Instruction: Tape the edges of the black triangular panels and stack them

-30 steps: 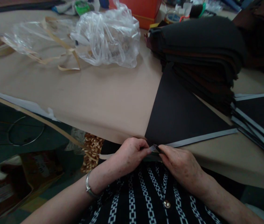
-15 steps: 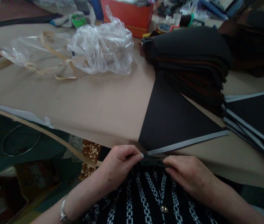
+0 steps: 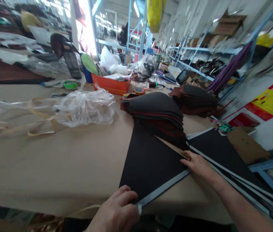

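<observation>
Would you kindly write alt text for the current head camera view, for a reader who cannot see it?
A person's left hand and right hand are at two corners of a black sheet with a grey strip along its near edge, on a tan table. Farther back are a stack of dark pieces, a plastic bag and an orange box.

Worn on the person's head; looks from above the near edge of the tabletop (image 3: 66, 167). Faces forward and obliquely down, across to the far edge and on to a blue metal frame (image 3: 142, 38) in the background. Takes in the near edge along the bottom of the picture. Views the left hand (image 3: 118, 209) closest, partly cut off at the bottom, and the right hand (image 3: 196, 162) farther out. Sets the black panel (image 3: 148, 164) close by, slightly right of centre. Covers a wide field.
</observation>
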### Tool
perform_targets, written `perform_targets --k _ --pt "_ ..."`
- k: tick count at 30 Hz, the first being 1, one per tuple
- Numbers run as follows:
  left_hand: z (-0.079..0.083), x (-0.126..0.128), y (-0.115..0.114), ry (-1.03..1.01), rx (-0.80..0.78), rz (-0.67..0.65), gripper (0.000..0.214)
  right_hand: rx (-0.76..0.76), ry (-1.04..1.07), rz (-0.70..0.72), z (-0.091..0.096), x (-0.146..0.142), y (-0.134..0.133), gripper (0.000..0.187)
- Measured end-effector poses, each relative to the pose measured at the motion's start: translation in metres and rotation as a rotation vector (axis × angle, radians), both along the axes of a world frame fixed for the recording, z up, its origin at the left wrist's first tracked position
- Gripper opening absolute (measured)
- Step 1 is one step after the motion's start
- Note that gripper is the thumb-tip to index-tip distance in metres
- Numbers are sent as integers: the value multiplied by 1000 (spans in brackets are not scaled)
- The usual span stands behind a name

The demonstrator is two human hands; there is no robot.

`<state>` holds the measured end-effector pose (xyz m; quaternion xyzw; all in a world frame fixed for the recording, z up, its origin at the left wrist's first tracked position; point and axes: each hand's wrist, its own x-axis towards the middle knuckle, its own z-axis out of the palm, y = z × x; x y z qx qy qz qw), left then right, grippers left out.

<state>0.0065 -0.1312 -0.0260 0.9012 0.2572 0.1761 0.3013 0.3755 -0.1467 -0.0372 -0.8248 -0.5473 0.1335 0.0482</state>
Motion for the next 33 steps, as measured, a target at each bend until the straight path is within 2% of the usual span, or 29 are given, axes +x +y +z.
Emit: perform_targets --k 3,5,7,11,14,16,19,22,24,27,29,31,33 --pt "-18 6 2 111 71 79 18 -35 -3 -2 -1 -12 -9 27" --pt "-28 4 5 148 77 73 18 -99 -2 51 4 -20 -25 19" --pt "-33 0 12 151 73 51 22 -165 6 98 9 -31 -49 19" --pt "-30 0 41 167 73 83 29 -250 152 91 5 -62 -100 16" --pt "-23 10 69 182 120 144 28 -375 418 159 -16 -91 -124 12" --pt "-17 20 85 181 138 159 26 -382 558 181 -34 -107 -129 10" --pt "-10 32 98 187 138 166 28 -234 647 202 -59 -129 -127 18" --pt "-7 36 100 184 145 175 29 -83 726 386 -76 -152 -114 29" --pt "-7 36 100 175 146 165 29 -66 727 459 -81 -167 -103 39" --pt "-8 34 101 168 144 136 28 -161 648 422 -74 -171 -91 54" --pt "-7 31 101 159 124 115 28 -191 608 420 -57 -157 -92 54" --pt "-3 27 96 124 67 118 27 -227 582 432 -33 -135 -98 36" --pt "5 25 85 58 -47 128 26 -317 596 420 -6 -111 -104 11"
